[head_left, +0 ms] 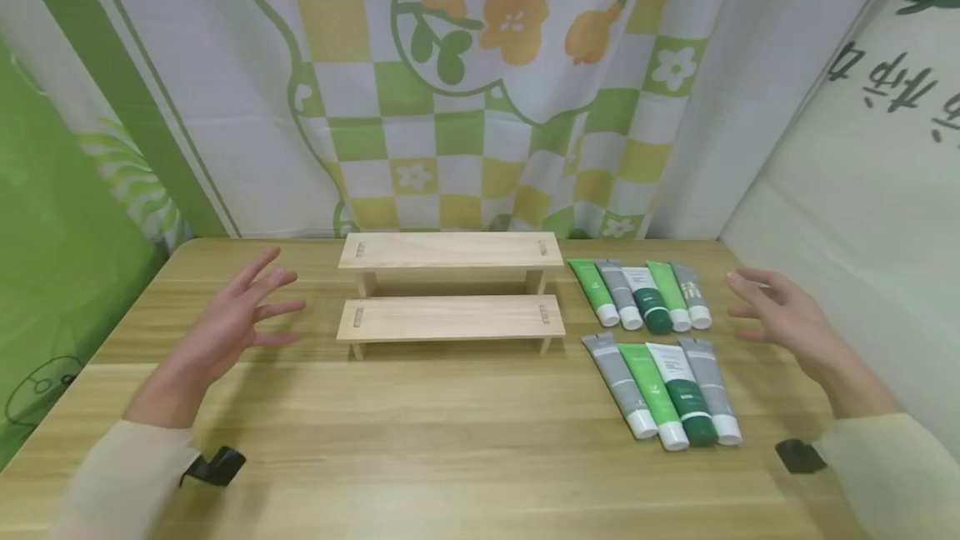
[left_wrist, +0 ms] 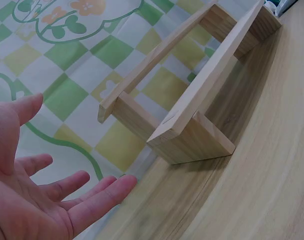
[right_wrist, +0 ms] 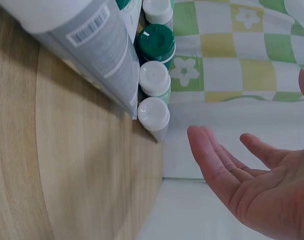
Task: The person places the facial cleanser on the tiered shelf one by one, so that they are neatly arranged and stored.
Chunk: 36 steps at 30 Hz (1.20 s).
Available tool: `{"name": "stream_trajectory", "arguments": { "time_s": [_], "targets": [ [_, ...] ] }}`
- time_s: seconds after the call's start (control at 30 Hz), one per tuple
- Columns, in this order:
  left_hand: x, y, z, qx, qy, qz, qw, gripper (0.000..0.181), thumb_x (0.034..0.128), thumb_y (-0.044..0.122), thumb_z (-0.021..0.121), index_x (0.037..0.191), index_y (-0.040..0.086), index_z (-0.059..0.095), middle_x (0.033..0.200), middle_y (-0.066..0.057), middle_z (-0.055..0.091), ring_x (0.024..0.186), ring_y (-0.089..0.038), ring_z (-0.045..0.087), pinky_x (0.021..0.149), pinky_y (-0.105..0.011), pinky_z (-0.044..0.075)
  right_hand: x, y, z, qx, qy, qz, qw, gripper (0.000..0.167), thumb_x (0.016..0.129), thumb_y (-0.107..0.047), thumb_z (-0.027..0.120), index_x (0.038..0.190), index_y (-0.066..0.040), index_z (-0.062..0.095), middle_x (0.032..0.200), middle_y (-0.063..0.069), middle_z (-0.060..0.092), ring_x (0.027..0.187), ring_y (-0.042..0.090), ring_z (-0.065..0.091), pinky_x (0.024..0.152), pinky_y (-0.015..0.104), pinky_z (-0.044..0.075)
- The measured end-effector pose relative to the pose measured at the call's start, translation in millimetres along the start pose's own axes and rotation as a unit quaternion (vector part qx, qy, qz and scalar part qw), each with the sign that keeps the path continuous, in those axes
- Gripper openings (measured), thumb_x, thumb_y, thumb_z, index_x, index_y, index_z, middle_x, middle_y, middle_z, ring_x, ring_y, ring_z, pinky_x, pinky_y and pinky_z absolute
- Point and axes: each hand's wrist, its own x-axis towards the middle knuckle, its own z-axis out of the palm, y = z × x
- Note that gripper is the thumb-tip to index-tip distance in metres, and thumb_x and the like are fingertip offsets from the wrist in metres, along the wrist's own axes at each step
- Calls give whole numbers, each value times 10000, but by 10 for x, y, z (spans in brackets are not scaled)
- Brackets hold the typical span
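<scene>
A wooden table (head_left: 420,448) is backed by a curtain (head_left: 468,136) patterned with green, yellow and white checks, orange blossoms (head_left: 514,19) and white flowers (head_left: 673,63); the left side is bordered by a green cloth (head_left: 60,215), the right by a white sheet (head_left: 855,232) marked with dark writing (head_left: 896,86)

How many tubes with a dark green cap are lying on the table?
2. One tube is in the middle of the back row; another tube is third from left in the front row.
</scene>
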Motion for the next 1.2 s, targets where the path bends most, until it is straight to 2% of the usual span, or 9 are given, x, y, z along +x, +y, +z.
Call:
{"name": "stream_trajectory", "arguments": {
  "time_s": [0.13,0.2,0.27,0.37,0.53,0.7,0.97,1.2],
  "targets": [
    [83,14,46,78,12,-45,10000,750,1067,446,459,1630,272,-5,1630,-273,76,1104,-113,617,921,-595,519,43,51,-33,255,-127,86,9996,826,1068,-479,421,1551,107,95,1530,408,205,873,-88,592,779,361,615],
    [127,13,64,111,-28,-83,9999,744,1065,461,452,1630,283,1,1632,-265,80,1200,-236,578,943,-615,496,61,75,-49,342,-181,127,9992,828,1068,-477,424,1554,103,87,1541,399,191,882,-71,606,791,377,613],
    [168,9,87,158,-72,-106,9998,733,1066,470,441,1630,292,8,1636,-256,81,1298,-383,485,955,-630,481,75,93,-61,414,-232,174,9987,832,1067,-476,429,1555,102,84,1547,392,186,887,-60,613,803,389,610],
    [227,-10,127,226,-67,-139,9996,719,1063,473,449,1630,308,38,1646,-233,86,1387,-511,315,954,-618,488,94,108,-72,447,-306,263,9982,841,1061,-485,439,1556,97,89,1547,385,202,897,-46,616,825,401,604],
    [302,-47,193,412,-26,-224,9989,747,1045,501,480,1630,302,61,1653,-204,106,1394,-525,307,933,-567,521,150,114,-69,403,-399,427,9975,851,1050,-498,464,1555,92,118,1526,398,233,915,-2,625,861,443,591],
    [357,-73,242,437,-65,-287,9986,753,1047,512,461,1629,298,33,1645,-230,112,1385,-541,310,916,-537,544,230,137,-83,381,-524,502,9966,863,1042,-506,483,1557,84,122,1521,426,200,957,74,651,852,462,594],
    [390,-109,295,519,-116,-365,9979,733,1047,549,421,1624,319,31,1644,-230,120,1395,-538,299,942,-565,523,354,241,-91,513,-632,712,9941,822,1048,-460,502,1566,56,126,1526,396,243,1033,213,650,862,470,588],
    [415,-99,386,576,-21,-423,9974,735,1046,575,383,1623,320,5,1633,-231,171,1399,-533,297,982,-607,479,427,265,-98,401,-830,963,9911,928,1025,-526,508,1566,74,51,1531,410,204,1181,387,579,859,441,594]
  ]
}}
